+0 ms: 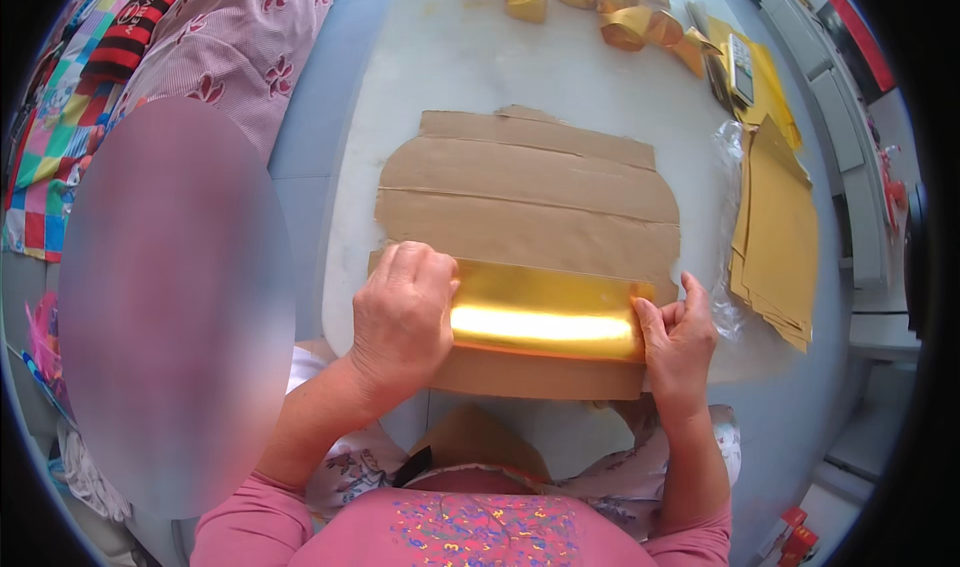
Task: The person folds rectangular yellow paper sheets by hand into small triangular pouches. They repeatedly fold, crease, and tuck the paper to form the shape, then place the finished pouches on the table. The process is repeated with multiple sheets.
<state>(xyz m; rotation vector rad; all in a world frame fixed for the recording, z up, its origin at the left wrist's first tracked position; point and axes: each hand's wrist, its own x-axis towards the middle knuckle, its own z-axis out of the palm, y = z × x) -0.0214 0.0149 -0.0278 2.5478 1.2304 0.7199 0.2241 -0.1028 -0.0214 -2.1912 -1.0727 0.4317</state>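
Observation:
A strip of shiny gold foil paper (547, 312) lies across the lower part of a flattened brown cardboard sheet (525, 184) on a pale table (465, 57). My left hand (405, 304) is closed at the strip's left end, its fingertips hidden behind the knuckles. At the right end, my right hand (675, 334) pinches the strip's edge between thumb and fingers, with the index finger raised. The lower cardboard flap shows below the foil, at the table's near edge.
Several folded gold paper pieces (626, 23) stand at the table's far side. On the right lie a stack of yellow-brown paper sheets (776, 244), crumpled clear plastic (727, 297) and a handheld device with a screen (740, 70). Pink flowered cloth (240, 42) is at the left.

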